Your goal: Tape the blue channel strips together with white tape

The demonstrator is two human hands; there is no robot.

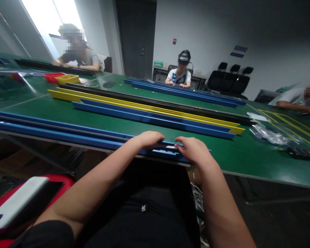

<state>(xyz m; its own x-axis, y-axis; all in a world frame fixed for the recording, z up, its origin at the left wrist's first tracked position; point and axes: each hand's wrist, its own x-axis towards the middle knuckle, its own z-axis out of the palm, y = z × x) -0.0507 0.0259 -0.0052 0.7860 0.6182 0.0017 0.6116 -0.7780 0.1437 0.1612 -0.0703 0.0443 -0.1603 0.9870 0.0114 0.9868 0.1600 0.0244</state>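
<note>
My left hand and my right hand rest side by side on the near end of a long blue rail that lies along the front edge of the green table. Both hands have their fingers curled down onto the rail. Between the two sets of fingertips a small white and dark piece sits in the rail's channel. What the fingers pinch is hidden under them.
More long rails lie across the table: blue, yellow, black. Clear plastic bags lie at the right. Red and yellow bins stand far left. Three people sit around the table. A white phone lies at my lower left.
</note>
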